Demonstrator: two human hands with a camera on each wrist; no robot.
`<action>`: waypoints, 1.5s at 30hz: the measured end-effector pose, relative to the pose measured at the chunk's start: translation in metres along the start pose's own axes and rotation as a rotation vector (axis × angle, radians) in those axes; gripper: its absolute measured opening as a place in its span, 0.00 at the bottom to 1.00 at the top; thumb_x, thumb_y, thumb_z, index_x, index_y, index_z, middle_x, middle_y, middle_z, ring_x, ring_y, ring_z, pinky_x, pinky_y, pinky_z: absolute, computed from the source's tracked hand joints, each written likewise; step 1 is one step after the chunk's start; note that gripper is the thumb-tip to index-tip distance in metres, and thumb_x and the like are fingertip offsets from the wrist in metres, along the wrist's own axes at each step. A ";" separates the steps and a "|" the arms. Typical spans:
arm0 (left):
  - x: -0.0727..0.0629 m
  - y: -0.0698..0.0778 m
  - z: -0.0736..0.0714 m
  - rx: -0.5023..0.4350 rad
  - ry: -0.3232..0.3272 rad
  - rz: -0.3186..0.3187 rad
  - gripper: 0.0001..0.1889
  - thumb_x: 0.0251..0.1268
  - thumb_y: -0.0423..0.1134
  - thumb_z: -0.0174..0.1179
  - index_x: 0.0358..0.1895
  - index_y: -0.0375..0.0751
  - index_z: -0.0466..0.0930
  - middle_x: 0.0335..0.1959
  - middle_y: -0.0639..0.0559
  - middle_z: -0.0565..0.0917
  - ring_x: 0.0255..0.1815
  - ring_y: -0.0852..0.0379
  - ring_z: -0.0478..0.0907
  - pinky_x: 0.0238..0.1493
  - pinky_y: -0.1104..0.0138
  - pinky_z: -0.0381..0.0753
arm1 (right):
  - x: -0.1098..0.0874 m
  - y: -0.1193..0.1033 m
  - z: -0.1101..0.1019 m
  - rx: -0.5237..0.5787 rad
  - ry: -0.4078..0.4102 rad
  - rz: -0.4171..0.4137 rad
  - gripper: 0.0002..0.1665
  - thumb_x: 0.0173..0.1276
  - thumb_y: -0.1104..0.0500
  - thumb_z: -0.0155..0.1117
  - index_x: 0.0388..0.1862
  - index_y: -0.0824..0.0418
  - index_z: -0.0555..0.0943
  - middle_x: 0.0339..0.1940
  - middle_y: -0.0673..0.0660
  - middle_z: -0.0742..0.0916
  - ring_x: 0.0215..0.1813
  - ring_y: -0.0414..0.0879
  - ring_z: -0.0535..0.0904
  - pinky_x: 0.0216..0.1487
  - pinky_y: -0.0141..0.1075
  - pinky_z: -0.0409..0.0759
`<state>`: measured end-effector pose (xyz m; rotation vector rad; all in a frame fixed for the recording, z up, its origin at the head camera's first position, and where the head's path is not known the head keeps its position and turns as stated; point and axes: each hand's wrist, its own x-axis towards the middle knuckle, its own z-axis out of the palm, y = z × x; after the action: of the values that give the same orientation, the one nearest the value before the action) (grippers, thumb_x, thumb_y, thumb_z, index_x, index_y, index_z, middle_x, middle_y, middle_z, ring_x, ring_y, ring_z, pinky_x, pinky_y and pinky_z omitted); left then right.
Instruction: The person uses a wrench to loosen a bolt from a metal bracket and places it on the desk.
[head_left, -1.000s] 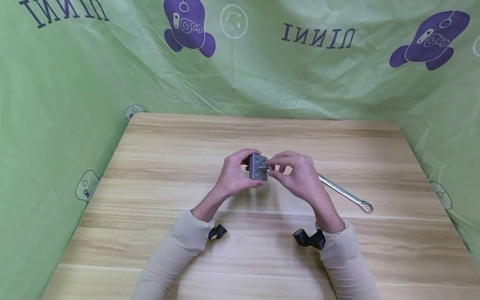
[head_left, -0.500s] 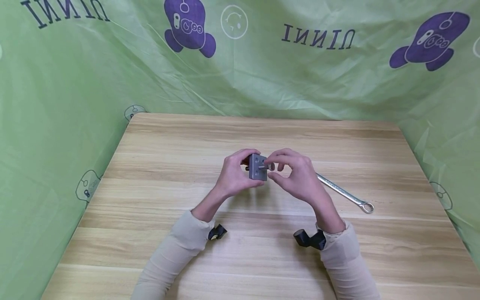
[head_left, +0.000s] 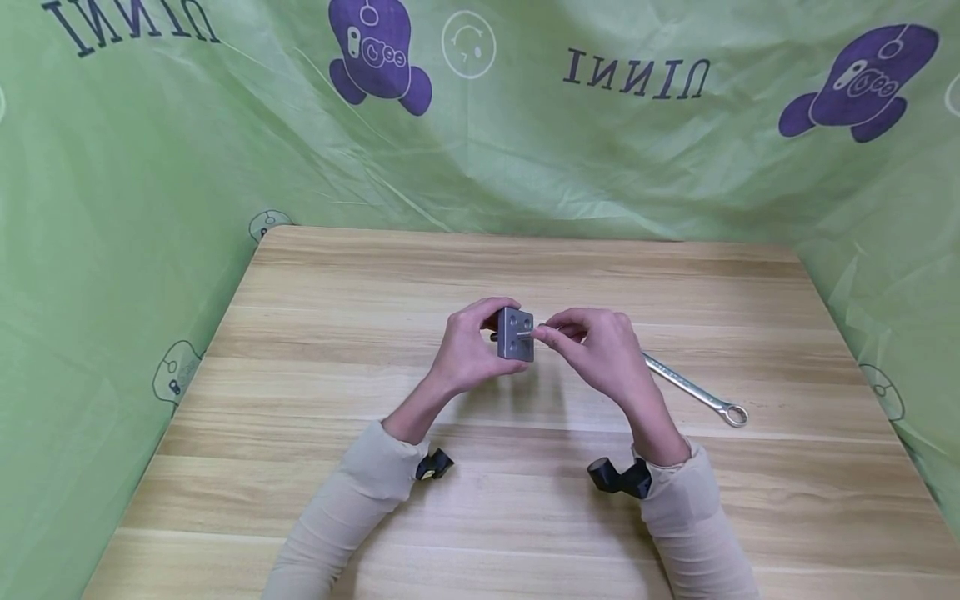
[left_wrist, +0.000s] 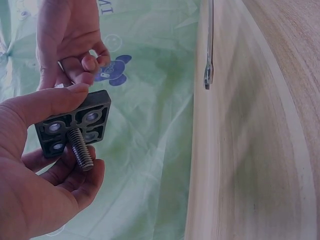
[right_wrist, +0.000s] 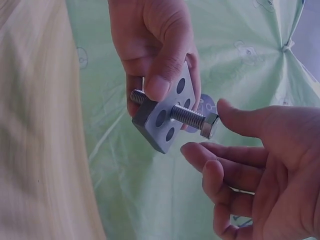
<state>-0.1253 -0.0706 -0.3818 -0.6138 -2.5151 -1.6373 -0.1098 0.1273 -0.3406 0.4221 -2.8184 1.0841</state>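
Note:
My left hand (head_left: 468, 348) grips a small grey metal block (right_wrist: 164, 122) by its edges, above the table. The block has several round holes. A hex bolt (right_wrist: 187, 116) passes through its middle; the threaded end (left_wrist: 80, 150) sticks out the far side, in the left wrist view. The bolt's head stands out from the block toward my right hand (head_left: 596, 350). In the right wrist view, the right thumb (right_wrist: 240, 120) lies against or very close to the bolt head. The index finger sits below with a gap, so no pinch shows.
A combination wrench (head_left: 693, 388) lies on the wooden table (head_left: 525, 533), right of the right hand, its far end hidden behind that hand. Green printed cloth (head_left: 480, 150) hangs behind the table and along its sides. Both wrists wear black cameras (head_left: 618, 477).
The right thumb and fingers have shifted about the bolt head; the thumb has moved up and forward across it. The left hand and block stay in place.

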 end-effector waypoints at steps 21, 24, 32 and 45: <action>0.001 -0.001 0.001 0.000 -0.004 0.000 0.38 0.31 0.28 0.81 0.56 0.33 0.79 0.49 0.39 0.86 0.44 0.45 0.84 0.49 0.54 0.86 | -0.003 -0.001 0.001 0.026 0.093 -0.238 0.13 0.53 0.70 0.73 0.39 0.61 0.89 0.36 0.56 0.92 0.30 0.44 0.82 0.32 0.31 0.74; 0.001 -0.001 0.001 -0.002 -0.005 0.003 0.38 0.31 0.28 0.81 0.56 0.33 0.79 0.49 0.39 0.86 0.44 0.45 0.84 0.49 0.55 0.86 | -0.003 -0.001 0.001 0.027 0.102 -0.251 0.14 0.52 0.72 0.71 0.37 0.61 0.89 0.36 0.56 0.91 0.29 0.44 0.81 0.33 0.31 0.74; 0.000 0.000 0.002 0.003 -0.007 0.006 0.38 0.31 0.28 0.81 0.56 0.34 0.79 0.49 0.39 0.86 0.43 0.46 0.84 0.49 0.56 0.86 | -0.003 0.001 0.001 0.052 0.068 -0.256 0.15 0.52 0.73 0.73 0.38 0.60 0.88 0.39 0.56 0.91 0.31 0.44 0.81 0.36 0.32 0.76; -0.001 0.001 0.002 0.013 -0.007 -0.004 0.39 0.31 0.28 0.81 0.57 0.34 0.79 0.49 0.39 0.86 0.44 0.46 0.84 0.49 0.54 0.86 | -0.002 -0.003 -0.002 0.038 0.027 -0.042 0.19 0.63 0.53 0.73 0.47 0.64 0.87 0.34 0.59 0.91 0.31 0.46 0.84 0.29 0.29 0.72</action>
<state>-0.1236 -0.0688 -0.3816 -0.6148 -2.5315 -1.6222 -0.1071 0.1274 -0.3376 0.4643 -2.7569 1.1275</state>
